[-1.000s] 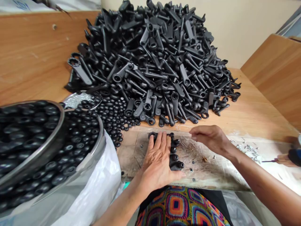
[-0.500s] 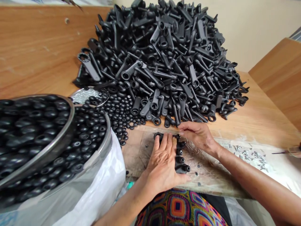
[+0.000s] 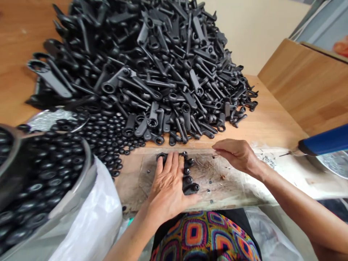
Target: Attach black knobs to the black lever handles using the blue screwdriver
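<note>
My left hand (image 3: 170, 185) lies flat with fingers stretched over a row of black crank handles (image 3: 191, 187), whose knob ends stick out to the right of the fingers. The handles rest on a worn board (image 3: 217, 195) and are partly hidden under the palm. My right hand (image 3: 237, 156) is above the board, right of the row and apart from it. Its thumb and fingertips are pinched together, and a tiny dark tip shows at them, too small to name.
A big pile of black crank handles (image 3: 163, 72) fills the back. Left are a tub of black knobs (image 3: 49, 174), loose knobs (image 3: 108, 127) and a dish of metal pieces (image 3: 51, 119). Right are scattered small metal pins (image 3: 269, 162), a blue power screwdriver (image 3: 327, 141) and a metal bowl (image 3: 337, 163).
The view has turned right, bringing the blue screwdriver and bowl into sight. My right hand has moved right, away from the top handle. My left hand stays on the row.
</note>
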### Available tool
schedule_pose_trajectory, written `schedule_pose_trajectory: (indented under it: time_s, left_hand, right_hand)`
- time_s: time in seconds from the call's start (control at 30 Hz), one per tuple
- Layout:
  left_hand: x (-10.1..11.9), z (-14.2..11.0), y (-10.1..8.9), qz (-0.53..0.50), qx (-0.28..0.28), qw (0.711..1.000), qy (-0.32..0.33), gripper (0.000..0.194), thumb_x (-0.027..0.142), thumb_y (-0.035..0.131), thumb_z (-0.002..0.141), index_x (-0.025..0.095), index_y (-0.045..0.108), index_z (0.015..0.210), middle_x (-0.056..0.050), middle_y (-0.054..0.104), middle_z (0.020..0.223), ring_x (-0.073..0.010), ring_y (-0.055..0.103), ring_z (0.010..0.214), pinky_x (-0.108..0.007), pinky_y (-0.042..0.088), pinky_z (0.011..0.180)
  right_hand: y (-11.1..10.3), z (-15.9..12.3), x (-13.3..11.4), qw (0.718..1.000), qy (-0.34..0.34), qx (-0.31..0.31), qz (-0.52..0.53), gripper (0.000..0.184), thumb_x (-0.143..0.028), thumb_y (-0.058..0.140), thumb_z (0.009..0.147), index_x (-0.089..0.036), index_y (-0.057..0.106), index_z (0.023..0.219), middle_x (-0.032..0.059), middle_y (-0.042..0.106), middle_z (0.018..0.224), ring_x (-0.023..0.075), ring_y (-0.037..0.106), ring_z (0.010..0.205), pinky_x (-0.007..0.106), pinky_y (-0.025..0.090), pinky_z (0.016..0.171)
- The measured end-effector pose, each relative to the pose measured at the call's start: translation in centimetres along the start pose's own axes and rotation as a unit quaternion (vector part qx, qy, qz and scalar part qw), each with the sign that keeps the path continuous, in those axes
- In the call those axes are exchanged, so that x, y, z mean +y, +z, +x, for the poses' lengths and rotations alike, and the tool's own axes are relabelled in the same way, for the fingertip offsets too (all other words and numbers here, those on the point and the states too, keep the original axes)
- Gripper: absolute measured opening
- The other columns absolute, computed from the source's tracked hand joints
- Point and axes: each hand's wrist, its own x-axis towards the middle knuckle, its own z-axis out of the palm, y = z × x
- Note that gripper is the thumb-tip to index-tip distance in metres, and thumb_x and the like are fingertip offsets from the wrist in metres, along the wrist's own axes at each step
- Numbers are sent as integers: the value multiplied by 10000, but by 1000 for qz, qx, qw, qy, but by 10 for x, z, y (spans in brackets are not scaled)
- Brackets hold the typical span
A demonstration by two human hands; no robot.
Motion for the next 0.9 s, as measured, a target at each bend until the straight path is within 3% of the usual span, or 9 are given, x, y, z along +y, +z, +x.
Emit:
schedule_pose_trajectory:
  time_s: [0.2,0.37,0.5,0.73,0.9]
  left_hand:
    - [0,0,1,40,0,999,6,1049,727,484,622,-10,308,1346,-260,247,1429,-349,179,1346,-515,116,1087]
    - [2,1,0,53,-4,999,7,1020,720,496,621,-9,351,1320,-268,274,1416,-361,207,1335,-525,134,1078]
    - [4,2,-2,47,-14,999,-2,1028,741,465,633,3,329,1336,-245,273,1426,-343,194,1343,-510,106,1090]
    - [6,0,-4,36,-20,999,-13,1068,780,451,609,22,307,1348,-220,266,1438,-328,147,1357,-493,78,1100]
    - [4,-1,-1,26,-9,1000,-11,1072,794,404,628,13,293,1354,-223,253,1442,-318,127,1363,-480,53,1105]
  right_hand:
    - [-15,-49,-3,965,-23,-158,-208,327,30,383,740,-156,633,840,52,641,756,149,572,693,234,382,562]
    - [-13,-64,-3,939,-3,-215,-270,257,14,440,726,-165,593,829,41,618,763,156,518,673,253,331,561]
    - [-8,-68,-3,929,2,-227,-292,232,-5,466,744,-179,581,845,30,622,756,162,526,667,259,320,563]
    - [-3,-63,-9,921,-48,-231,-310,223,18,482,728,-158,600,797,42,618,680,199,554,610,285,333,522]
    - [-7,-57,-8,966,-58,-154,-200,221,-43,432,800,-160,619,793,59,632,687,192,583,647,282,409,541]
